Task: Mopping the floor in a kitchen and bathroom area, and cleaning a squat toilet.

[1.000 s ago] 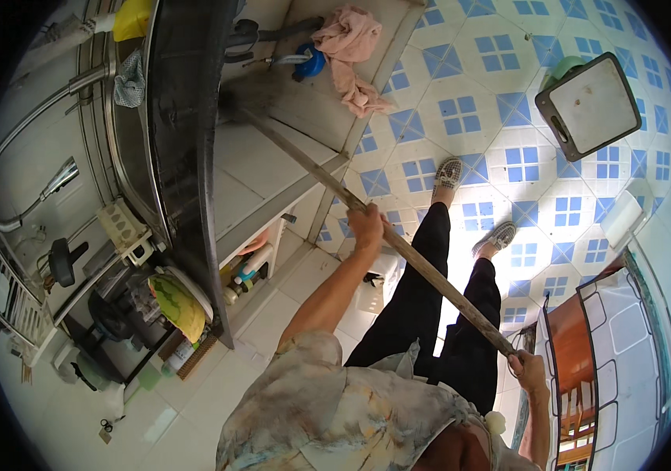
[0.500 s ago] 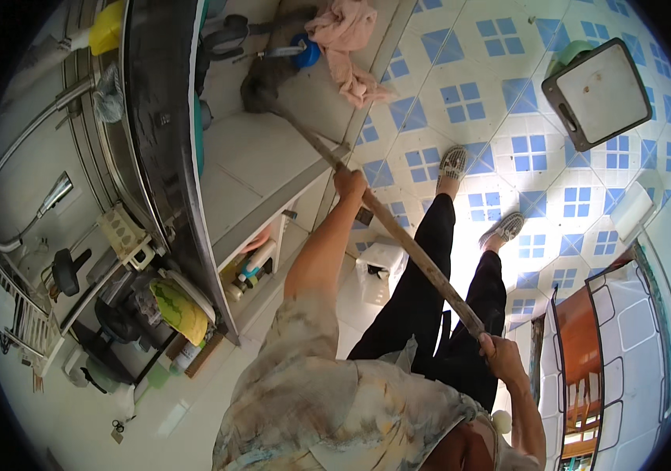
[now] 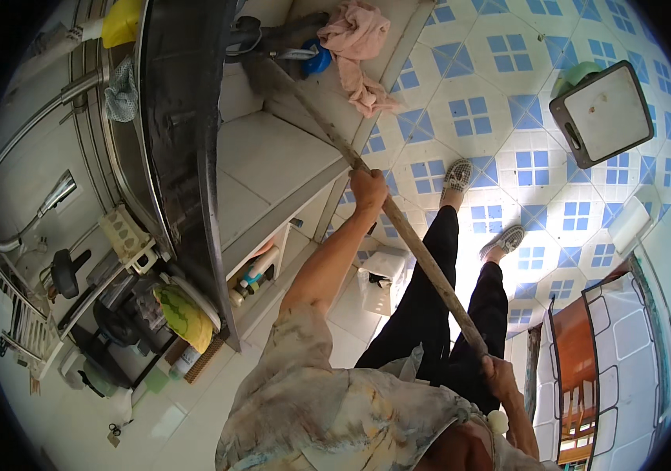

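A mop with a long wooden handle runs diagonally across the view. My left hand is wrapped round the middle of the handle. Near its lower end, by my thigh, my right hand is closed on the same handle. The dark grey mop head lies at the far left on a pale tiled ledge, partly hidden by the dark counter edge. Close to it are a blue round object and a crumpled pink cloth.
A low tiled shelf stands left of my arm, bottles beneath it. Further left is a counter with a faucet and dish rack. A white-topped stool is at far right. My feet stand on blue-patterned tiles; a white plastic stool is beside my leg.
The mop head has slid farther away along the ledge, toward the dark counter edge. Both hands keep their hold on the handle. The whole view has shifted a little.
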### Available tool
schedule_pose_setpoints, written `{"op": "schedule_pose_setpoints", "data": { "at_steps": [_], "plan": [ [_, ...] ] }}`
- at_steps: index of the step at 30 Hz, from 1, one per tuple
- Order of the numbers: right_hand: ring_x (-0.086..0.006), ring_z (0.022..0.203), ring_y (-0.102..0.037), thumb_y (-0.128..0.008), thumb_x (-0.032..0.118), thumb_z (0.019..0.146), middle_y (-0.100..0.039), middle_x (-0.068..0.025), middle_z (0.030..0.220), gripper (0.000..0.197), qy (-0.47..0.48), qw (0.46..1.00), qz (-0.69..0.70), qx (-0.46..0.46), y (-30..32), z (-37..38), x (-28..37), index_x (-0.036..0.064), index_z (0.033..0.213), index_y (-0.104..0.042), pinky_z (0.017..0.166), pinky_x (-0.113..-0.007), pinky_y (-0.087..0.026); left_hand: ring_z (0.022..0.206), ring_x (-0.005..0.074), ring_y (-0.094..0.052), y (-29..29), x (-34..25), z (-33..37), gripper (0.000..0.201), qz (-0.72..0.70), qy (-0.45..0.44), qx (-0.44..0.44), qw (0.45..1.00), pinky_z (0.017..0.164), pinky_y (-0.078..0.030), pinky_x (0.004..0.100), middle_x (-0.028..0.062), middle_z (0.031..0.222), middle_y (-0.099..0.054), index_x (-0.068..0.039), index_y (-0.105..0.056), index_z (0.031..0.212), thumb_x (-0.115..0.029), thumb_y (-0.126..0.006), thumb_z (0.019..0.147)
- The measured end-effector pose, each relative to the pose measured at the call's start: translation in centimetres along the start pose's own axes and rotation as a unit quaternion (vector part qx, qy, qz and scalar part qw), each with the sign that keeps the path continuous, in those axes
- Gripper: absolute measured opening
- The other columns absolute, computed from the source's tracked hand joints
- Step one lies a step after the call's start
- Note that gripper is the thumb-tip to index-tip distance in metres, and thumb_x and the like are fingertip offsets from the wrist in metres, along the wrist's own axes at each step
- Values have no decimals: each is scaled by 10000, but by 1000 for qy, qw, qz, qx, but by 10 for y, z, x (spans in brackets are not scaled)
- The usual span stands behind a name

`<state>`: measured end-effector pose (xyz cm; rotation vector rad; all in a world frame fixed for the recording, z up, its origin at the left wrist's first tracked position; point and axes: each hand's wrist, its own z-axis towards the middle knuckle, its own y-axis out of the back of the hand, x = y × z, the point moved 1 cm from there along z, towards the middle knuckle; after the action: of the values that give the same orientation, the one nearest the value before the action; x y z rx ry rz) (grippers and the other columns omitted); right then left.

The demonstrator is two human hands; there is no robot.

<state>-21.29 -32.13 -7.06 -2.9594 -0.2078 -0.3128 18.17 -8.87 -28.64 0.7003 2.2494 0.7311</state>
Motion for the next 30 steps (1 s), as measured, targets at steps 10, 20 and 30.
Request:
{"op": "schedule_pose_setpoints", "data": {
  "at_steps": [10, 20, 30],
  "plan": [
    [-438, 723, -637, -377, 369, 1015, -583, -294, 710, 508, -4, 997, 39, 60, -31, 17, 5, -41, 841, -621, 617, -467, -474, 660, 368, -677, -6, 25, 68, 272, 96, -42, -14, 994, 579, -547, 419, 259, 747, -634, 173, -555, 922, -67, -549, 794],
    [-413, 771, -657, -584, 403, 924, -617, -289, 725, 417, 51, 998, -33, 5, 31, -45, 43, 6, 976, -701, 650, -433, -483, 501, 233, -570, 84, 130, 34, 149, -8, 98, -78, 992, 467, -533, 396, 153, 681, -576, 73, -528, 851, -73, -546, 833],
    [-156, 475, -569, -582, 250, 908, -562, -105, 535, 291, 1, 999, 34, -6, 71, -145, -44, -30, 949, -649, 470, -303, -427, 460, 228, -573, 8, 63, -159, 139, -114, 179, 33, 977, 432, -517, 366, 113, 599, -556, 37, -535, 786, -92, -536, 837]
  ]
}}
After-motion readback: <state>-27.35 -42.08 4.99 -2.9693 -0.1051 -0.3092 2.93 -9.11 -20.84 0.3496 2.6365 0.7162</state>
